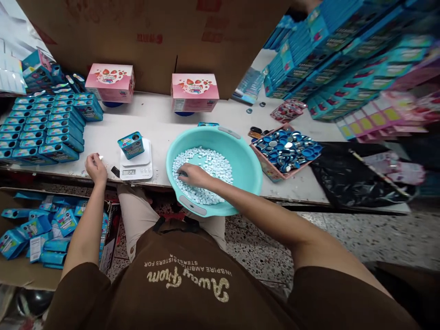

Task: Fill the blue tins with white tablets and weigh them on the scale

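My right hand (192,176) reaches into the turquoise basin (247,167), its fingers curled at the small white candies (215,165). A small dark object shows at those fingertips; its kind is not clear. On the table's front edge rests my left hand (96,168), fingers curled, with a small white bit at the fingertips. Just right of it is a white digital scale (140,161), its display reading about 1523. One blue box (131,145) with a round hole in its top stands on the scale.
Rows of blue boxes (44,128) stand at the left. Below them, a carton (30,275) holds more. Two pink boxes (110,82) are at the back. Right of the basin, a tray holds blue and silver caps (287,146), beside a black plastic bag (343,174). Stacked blue packaging (326,55) rises behind.
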The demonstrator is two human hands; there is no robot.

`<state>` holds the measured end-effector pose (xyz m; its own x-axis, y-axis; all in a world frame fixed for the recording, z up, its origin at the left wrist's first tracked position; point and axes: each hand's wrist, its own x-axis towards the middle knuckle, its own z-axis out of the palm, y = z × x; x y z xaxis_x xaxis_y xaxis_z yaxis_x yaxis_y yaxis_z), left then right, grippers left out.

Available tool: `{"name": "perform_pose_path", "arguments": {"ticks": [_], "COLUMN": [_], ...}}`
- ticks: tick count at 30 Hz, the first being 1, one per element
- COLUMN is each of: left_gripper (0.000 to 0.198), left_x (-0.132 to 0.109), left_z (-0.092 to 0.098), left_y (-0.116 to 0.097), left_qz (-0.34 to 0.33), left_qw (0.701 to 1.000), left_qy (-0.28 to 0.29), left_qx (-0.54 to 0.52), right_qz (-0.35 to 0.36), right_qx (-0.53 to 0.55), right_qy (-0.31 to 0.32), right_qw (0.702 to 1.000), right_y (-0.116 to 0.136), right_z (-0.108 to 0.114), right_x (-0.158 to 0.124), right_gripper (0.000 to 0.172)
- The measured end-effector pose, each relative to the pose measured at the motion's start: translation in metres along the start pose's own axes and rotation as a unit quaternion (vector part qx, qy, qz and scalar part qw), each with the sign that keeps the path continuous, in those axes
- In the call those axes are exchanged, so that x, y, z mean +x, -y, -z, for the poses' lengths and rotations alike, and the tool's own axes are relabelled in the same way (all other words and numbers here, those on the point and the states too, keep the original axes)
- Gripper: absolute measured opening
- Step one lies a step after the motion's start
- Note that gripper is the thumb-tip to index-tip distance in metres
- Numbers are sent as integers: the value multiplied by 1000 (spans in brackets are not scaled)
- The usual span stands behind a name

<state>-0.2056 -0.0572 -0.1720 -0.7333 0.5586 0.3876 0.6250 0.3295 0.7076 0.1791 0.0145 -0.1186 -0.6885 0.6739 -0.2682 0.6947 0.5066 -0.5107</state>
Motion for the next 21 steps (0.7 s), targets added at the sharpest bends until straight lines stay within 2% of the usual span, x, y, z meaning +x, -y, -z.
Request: {"name": "perform_pose_path", "arguments": {"ticks": [4, 9, 13, 17, 21], "left_gripper": [25, 26, 29, 27, 26], "left_x": [-1, -6, -9, -12, -14], "left_z": [-6, -6, -5, -3, -3], "left_y": [4, 3, 1, 2, 4], "left_qz": [-1, 26, 47, 38, 20], "left_qw": [1000, 1000, 999, 999, 999], "left_qy": [8, 1, 3, 3, -1], "left_qx": [25, 17, 13, 24, 37], "right_qz": [-40, -54, -73, -88, -13], "right_qx": [106, 139, 180, 236, 266], "right_qy": [2, 35, 31, -44, -175], "right_qw": [994, 988, 980, 967, 948], "right_y": [-12, -20, -24, -24, 0], "right_z": [-9, -8, -3, 12, 41], "right_x": [5, 13, 12, 1, 10], "right_gripper": [14, 8, 3, 8, 17]}}
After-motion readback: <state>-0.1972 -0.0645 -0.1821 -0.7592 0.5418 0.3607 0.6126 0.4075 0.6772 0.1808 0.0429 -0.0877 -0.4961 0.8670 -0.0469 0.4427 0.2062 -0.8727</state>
